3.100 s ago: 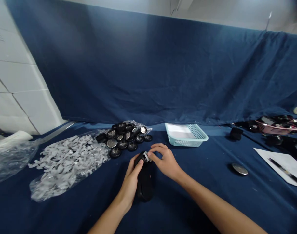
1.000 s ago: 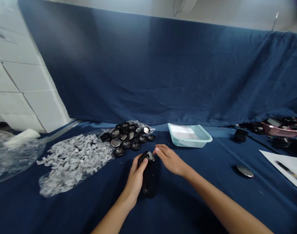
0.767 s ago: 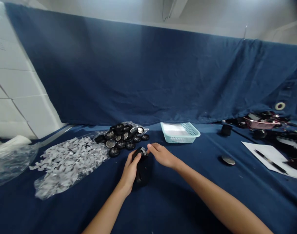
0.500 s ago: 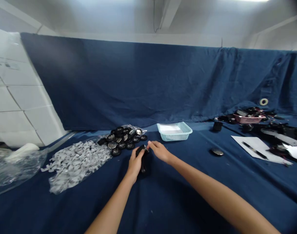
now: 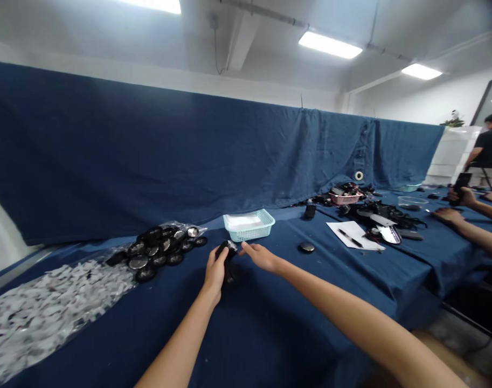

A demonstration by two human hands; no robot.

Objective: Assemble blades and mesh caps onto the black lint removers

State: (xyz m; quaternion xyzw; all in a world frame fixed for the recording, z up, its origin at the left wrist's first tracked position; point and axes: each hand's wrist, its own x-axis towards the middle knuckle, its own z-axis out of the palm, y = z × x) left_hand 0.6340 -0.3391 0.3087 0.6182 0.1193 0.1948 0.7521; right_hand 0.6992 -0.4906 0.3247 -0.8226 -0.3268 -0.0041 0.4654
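My left hand (image 5: pixel 215 274) is closed around a black part (image 5: pixel 228 269) with a silvery, pale top end, held just above the blue cloth. Its lower portion hangs below my fingers, and its exact kind does not show. My right hand (image 5: pixel 264 258) is just to the right of that top end, thumb and fingers drawn together in a pinch. Whatever lies between those fingertips, if anything, is too small to make out. Behind both hands stands a light-blue basket (image 5: pixel 251 233) with white sheet material inside.
Black round parts with metallic faces (image 5: pixel 159 248) are heaped on the left, beside many small grey-white pieces (image 5: pixel 63 302). Rightward lie a round dark part (image 5: pixel 306 247), white paper (image 5: pixel 338 233) with a pen (image 5: pixel 350 238), and a pink basket (image 5: pixel 345 199). Another person's hands (image 5: pixel 451 215) rest farther right.
The view has turned right and tipped upward, bringing other people into sight. My right fingertips have come slightly away from the black part's top, while my left hand keeps its hold.
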